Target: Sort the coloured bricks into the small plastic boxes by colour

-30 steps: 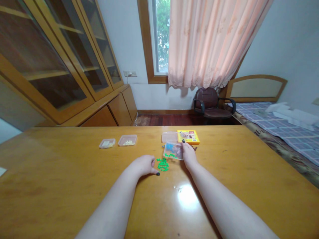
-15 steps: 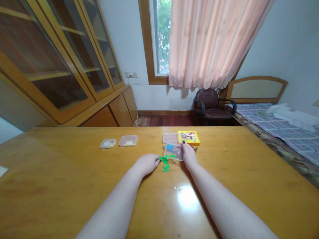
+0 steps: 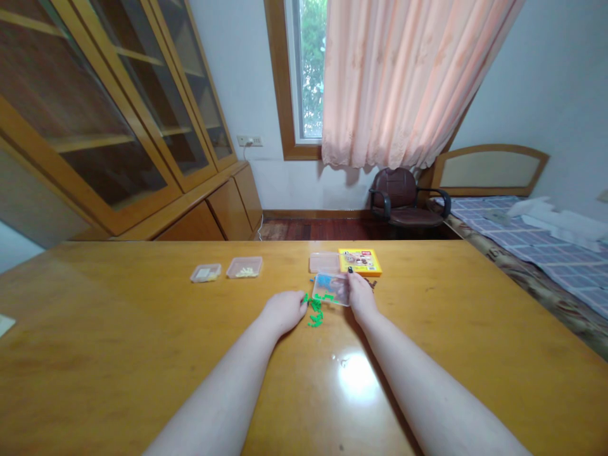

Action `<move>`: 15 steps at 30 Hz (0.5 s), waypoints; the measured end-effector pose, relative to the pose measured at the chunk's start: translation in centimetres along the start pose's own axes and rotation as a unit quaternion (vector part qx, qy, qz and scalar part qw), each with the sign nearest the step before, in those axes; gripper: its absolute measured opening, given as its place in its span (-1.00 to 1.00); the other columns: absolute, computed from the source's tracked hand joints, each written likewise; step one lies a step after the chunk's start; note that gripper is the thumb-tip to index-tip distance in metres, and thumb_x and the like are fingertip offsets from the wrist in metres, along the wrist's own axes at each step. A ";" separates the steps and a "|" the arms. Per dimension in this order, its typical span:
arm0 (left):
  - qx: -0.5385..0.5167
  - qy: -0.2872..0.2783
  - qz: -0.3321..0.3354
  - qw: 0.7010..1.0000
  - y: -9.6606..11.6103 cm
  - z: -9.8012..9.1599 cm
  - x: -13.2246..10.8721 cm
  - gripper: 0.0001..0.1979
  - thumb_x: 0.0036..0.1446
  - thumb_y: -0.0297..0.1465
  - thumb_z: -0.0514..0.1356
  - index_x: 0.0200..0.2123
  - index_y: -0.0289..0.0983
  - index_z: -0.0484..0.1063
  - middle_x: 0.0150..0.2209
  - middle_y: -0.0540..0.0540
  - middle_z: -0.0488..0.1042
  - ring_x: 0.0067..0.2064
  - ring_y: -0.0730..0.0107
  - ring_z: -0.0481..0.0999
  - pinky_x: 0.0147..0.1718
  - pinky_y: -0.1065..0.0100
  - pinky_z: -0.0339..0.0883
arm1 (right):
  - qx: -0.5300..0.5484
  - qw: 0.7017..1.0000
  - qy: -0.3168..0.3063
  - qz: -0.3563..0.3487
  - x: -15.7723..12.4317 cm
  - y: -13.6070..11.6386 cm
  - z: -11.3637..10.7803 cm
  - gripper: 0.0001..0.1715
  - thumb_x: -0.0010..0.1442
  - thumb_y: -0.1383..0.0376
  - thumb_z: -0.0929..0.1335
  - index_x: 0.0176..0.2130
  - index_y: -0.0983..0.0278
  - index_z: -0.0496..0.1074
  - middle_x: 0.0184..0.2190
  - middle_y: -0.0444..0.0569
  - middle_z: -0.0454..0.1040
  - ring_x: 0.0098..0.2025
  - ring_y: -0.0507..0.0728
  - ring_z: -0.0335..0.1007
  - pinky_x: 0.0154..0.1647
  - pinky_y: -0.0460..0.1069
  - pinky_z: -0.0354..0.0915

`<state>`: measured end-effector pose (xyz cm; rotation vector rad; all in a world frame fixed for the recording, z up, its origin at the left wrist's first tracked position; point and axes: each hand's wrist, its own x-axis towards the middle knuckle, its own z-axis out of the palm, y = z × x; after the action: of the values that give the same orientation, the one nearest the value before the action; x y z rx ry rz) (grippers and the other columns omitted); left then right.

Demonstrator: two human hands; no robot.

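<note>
My left hand (image 3: pixel 285 310) rests on the wooden table (image 3: pixel 118 354) with fingers curled, its tips touching a small heap of green plastic pieces (image 3: pixel 314 310). Whether it pinches one I cannot make out. My right hand (image 3: pixel 360 294) grips the right edge of a small clear plastic box (image 3: pixel 330 288) that holds blue and pink contents; the box lies just beyond the green pieces.
A yellow printed box (image 3: pixel 360 260) and a clear lid (image 3: pixel 323 261) lie behind the clear box. Two small clear trays (image 3: pixel 205 273) (image 3: pixel 244 267) with pale pieces stand to the left. An armchair (image 3: pixel 403 199) and a bed (image 3: pixel 536 240) lie beyond the table.
My left hand has slid right and forward into the green pieces, pushing them toward the clear box. My right hand and the box have stayed put.
</note>
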<state>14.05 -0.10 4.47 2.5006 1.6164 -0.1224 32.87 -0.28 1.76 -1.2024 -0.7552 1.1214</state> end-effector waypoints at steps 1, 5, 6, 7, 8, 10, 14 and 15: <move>0.000 0.000 -0.001 1.000 0.0 0.0 0.0 -0.72 0.12 -0.27 -0.06 -0.32 -0.21 0.41 -0.29 -0.16 0.50 -0.28 0.20 0.48 -0.34 0.30 0.29 | 0.000 1.000 -0.001 0.001 0.0 0.0 0.0 -0.65 -0.08 0.02 0.28 -0.50 0.26 0.37 -0.56 -0.07 0.47 -0.64 0.05 0.23 -0.58 -0.05 0.19; 0.000 -0.002 -0.011 1.000 0.0 0.1 0.1 -0.72 0.12 -0.33 -0.09 -0.33 -0.22 0.41 -0.30 -0.16 0.50 -0.28 0.20 0.48 -0.34 0.28 0.30 | -0.007 1.000 0.002 -0.005 0.1 0.1 -0.1 -0.67 -0.05 0.04 0.27 -0.50 0.26 0.37 -0.61 -0.10 0.45 -0.65 0.05 0.23 -0.58 -0.05 0.19; 0.001 -0.003 -0.011 1.000 0.1 0.1 0.2 -0.71 0.12 -0.33 -0.09 -0.33 -0.21 0.41 -0.30 -0.16 0.50 -0.28 0.20 0.48 -0.34 0.28 0.30 | -0.010 1.000 0.002 -0.008 0.1 0.1 -0.1 -0.67 -0.05 0.05 0.27 -0.51 0.26 0.37 -0.61 -0.09 0.45 -0.64 0.05 0.24 -0.57 -0.05 0.19; 0.002 -0.002 -0.011 1.000 0.1 0.1 0.2 -0.70 0.13 -0.32 -0.10 -0.32 -0.21 0.42 -0.29 -0.16 0.50 -0.28 0.20 0.48 -0.33 0.27 0.30 | -0.014 1.000 0.001 -0.010 0.1 0.1 -0.1 -0.67 -0.05 0.05 0.27 -0.51 0.26 0.38 -0.60 -0.09 0.46 -0.63 0.06 0.25 -0.57 -0.05 0.19; 0.001 -0.001 -0.011 1.000 0.1 0.1 0.2 -0.70 0.13 -0.31 -0.10 -0.32 -0.22 0.42 -0.29 -0.16 0.50 -0.28 0.20 0.48 -0.33 0.27 0.30 | -0.018 1.000 0.001 -0.012 0.1 0.1 -0.2 -0.67 -0.04 0.05 0.27 -0.51 0.26 0.38 -0.58 -0.08 0.47 -0.62 0.06 0.25 -0.56 -0.05 0.19; 0.000 0.003 -0.017 1.000 0.1 0.2 0.2 -0.69 0.14 -0.28 -0.10 -0.32 -0.22 0.41 -0.30 -0.17 0.50 -0.28 0.20 0.48 -0.34 0.28 0.30 | -0.022 1.000 -0.001 -0.014 0.1 0.1 -0.2 -0.67 -0.04 0.05 0.27 -0.51 0.26 0.37 -0.56 -0.07 0.48 -0.61 0.06 0.26 -0.55 -0.05 0.19; -0.001 0.012 -0.031 0.999 0.2 0.4 0.1 -0.71 0.13 -0.28 -0.08 -0.32 -0.23 0.39 -0.31 -0.17 0.50 -0.29 0.20 0.49 -0.36 0.28 0.30 | -0.024 1.000 -0.002 -0.014 0.1 0.2 -0.1 -0.64 -0.05 0.03 0.26 -0.51 0.26 0.37 -0.60 -0.08 0.46 -0.63 0.05 0.25 -0.55 -0.05 0.19; -0.001 0.013 -0.031 0.999 0.2 0.4 0.1 -0.71 0.13 -0.28 -0.08 -0.32 -0.23 0.39 -0.31 -0.17 0.50 -0.29 0.19 0.49 -0.36 0.28 0.30 | -0.027 1.000 -0.001 -0.014 0.0 0.1 -0.1 -0.64 -0.05 0.02 0.26 -0.51 0.26 0.37 -0.60 -0.08 0.46 -0.62 0.05 0.25 -0.55 -0.06 0.19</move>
<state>14.32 -0.18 4.07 2.4603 1.7050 -0.0949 32.94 -0.29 1.63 -1.2329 -0.8061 1.0843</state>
